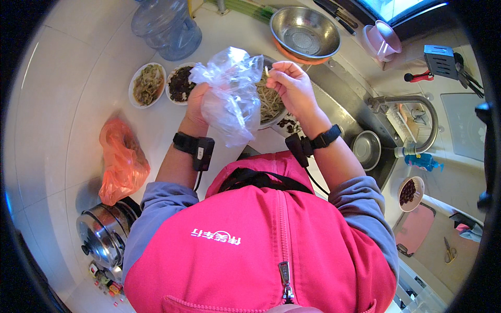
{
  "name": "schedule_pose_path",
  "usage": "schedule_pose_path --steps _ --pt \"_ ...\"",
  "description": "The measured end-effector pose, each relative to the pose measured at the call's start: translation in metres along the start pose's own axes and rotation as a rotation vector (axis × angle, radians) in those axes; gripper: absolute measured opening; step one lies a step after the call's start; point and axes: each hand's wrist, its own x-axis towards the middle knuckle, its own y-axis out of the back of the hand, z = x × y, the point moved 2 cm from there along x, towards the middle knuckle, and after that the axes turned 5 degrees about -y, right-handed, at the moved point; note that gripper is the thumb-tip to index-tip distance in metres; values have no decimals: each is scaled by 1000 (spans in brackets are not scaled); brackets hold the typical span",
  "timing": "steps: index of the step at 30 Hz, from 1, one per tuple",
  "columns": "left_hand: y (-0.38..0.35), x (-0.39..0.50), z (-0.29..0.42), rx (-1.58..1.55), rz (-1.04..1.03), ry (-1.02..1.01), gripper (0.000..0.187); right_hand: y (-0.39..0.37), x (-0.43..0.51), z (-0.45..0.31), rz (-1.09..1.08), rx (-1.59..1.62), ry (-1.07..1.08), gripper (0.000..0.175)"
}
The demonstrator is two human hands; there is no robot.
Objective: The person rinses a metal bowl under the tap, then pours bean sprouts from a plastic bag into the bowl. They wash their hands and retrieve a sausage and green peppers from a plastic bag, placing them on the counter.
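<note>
A crumpled see-through plastic bag [235, 101] is gripped by my left hand [197, 102] at its left side, above the counter. Between thumb and fingertips, my right hand [292, 84] pinches a small pale piece [267, 71], possibly part of a bean sprout. Below both hands stands a metal bowl [278, 121] of bean sprouts [269, 105], partly covered by the bag and my right hand. Just left of my left hand are a plate of dark food [179, 84] and a plate of cooked vegetables [145, 85].
Beyond my right hand sits a metal basin [305, 33]. The sink [332, 99] with its curved faucet [432, 117] lies right. On the left are a red plastic bag [122, 160] and steel pot [101, 234]; a large water bottle [168, 29] stands behind. Scissors [449, 252] lie far right.
</note>
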Motion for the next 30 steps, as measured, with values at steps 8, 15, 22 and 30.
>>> schedule_pose_path --steps 8,15,22,30 --pt "-43 -16 26 142 100 -103 52 35 23 40 68 -936 94 41" --pt "-46 -11 -11 140 131 36 46 33 -3 41 -89 44 -185 37" --pt "-50 54 -74 609 -43 35 48 179 -97 -40 526 96 130 13" --pt "-43 99 -211 877 -5 169 51 256 -181 -70 548 146 359 8"
